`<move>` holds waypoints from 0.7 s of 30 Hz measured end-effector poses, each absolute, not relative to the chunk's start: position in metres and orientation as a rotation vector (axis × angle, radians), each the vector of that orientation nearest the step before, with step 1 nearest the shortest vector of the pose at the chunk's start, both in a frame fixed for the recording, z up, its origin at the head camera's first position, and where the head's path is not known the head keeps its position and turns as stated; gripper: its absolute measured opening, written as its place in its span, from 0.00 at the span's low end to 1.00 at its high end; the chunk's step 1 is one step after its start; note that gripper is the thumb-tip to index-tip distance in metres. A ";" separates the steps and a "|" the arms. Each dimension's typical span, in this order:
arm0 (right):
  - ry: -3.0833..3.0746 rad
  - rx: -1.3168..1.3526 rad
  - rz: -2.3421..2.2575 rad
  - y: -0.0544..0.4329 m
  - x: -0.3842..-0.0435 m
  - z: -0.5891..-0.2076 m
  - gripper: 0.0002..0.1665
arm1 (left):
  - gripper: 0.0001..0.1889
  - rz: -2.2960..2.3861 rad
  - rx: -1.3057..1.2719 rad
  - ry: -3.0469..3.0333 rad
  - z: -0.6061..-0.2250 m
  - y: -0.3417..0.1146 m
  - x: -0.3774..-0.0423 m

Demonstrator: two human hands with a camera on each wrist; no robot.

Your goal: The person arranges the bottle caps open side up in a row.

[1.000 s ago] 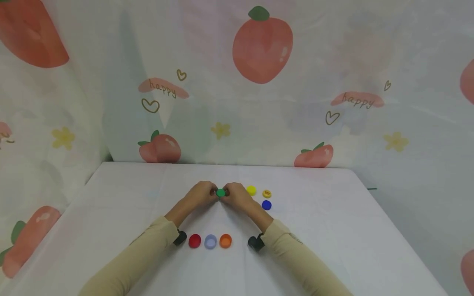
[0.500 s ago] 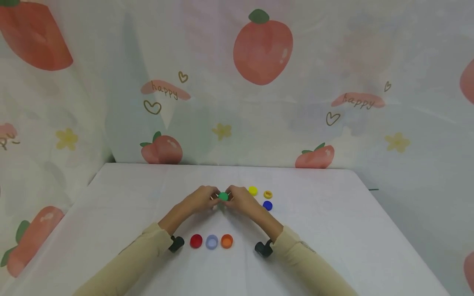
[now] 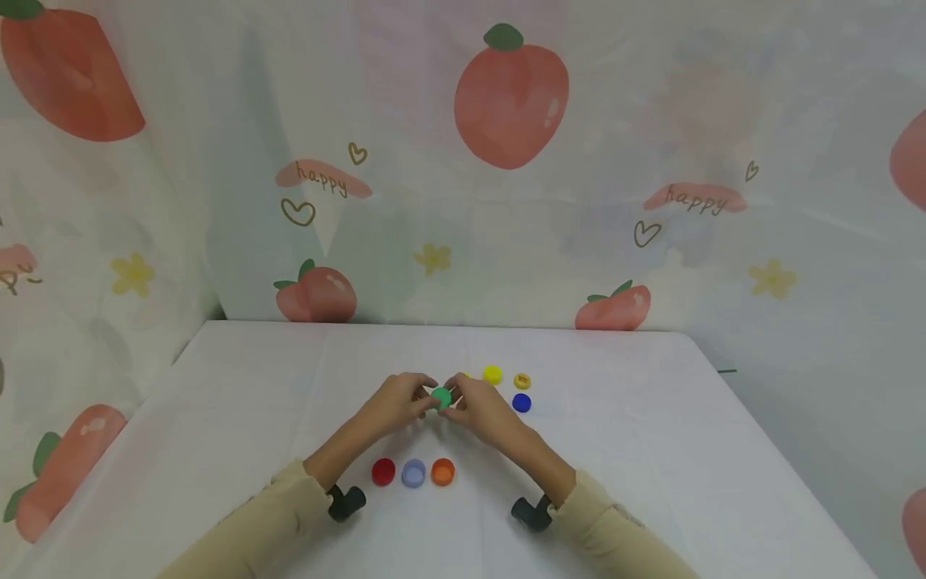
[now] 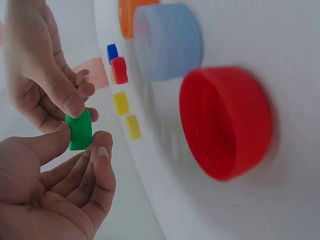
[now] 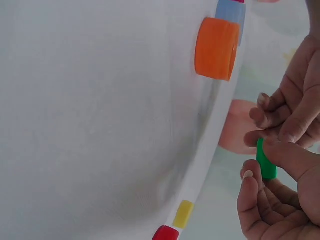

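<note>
Between both hands, raised above the white table, is a green bottle cap [image 3: 441,397]. My left hand [image 3: 393,404] pinches it from the left with thumb and fingers, while the right hand [image 3: 486,408] pinches it from the other side. In the left wrist view the green cap [image 4: 80,131] shows edge-on, the right hand's thumb at its upper edge and the left hand's thumb and fingers at its sides. The right wrist view shows the same grip on the cap [image 5: 266,161] from the other side.
Nearer the body stand a red cap [image 3: 383,472], a light blue cap [image 3: 414,473] and an orange cap [image 3: 443,472]. Behind the right forearm lie a yellow cap [image 3: 492,374], a printed yellow cap [image 3: 522,380] and a blue cap [image 3: 522,402]. Another small red cap [image 4: 119,70] appears in the left wrist view.
Both hands, with the green cap between them, have drawn toward the body and slightly right. The fingers have spread a little, showing more of the cap. The caps on the table stay put.
</note>
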State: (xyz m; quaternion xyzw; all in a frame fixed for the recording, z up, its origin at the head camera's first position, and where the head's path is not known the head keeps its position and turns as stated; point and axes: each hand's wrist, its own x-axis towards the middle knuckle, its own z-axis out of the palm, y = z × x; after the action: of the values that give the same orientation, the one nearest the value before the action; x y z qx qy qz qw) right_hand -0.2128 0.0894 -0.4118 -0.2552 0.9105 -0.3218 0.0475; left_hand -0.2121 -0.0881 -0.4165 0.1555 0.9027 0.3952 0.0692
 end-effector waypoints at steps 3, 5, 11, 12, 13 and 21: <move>2.761 -0.796 -1.030 0.091 -0.209 -0.412 0.18 | 0.18 1.217 0.484 2.714 -0.417 -0.089 -0.208; 2.753 -0.809 -1.060 0.092 -0.206 -0.412 0.17 | 0.16 1.233 0.501 2.713 -0.417 -0.089 -0.206; 2.751 -0.831 -1.147 0.093 -0.199 -0.416 0.16 | 0.12 1.283 0.539 2.708 -0.419 -0.088 -0.200; 2.744 -0.826 -1.166 0.093 -0.198 -0.417 0.15 | 0.11 1.295 0.540 2.705 -0.420 -0.089 -0.200; 2.736 -0.819 -1.185 0.092 -0.198 -0.418 0.15 | 0.11 1.305 0.543 2.705 -0.421 -0.089 -0.199; 2.718 -0.829 -1.281 0.094 -0.192 -0.423 0.13 | 0.12 1.354 0.583 2.706 -0.428 -0.089 -0.196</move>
State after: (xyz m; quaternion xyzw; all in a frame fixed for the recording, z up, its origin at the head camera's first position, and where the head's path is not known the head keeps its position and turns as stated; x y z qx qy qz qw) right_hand -0.1924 0.0942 -0.4231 -0.2660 0.8719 -0.4110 0.0125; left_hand -0.1959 -0.0889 -0.4283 0.1890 0.8778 0.4391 0.0301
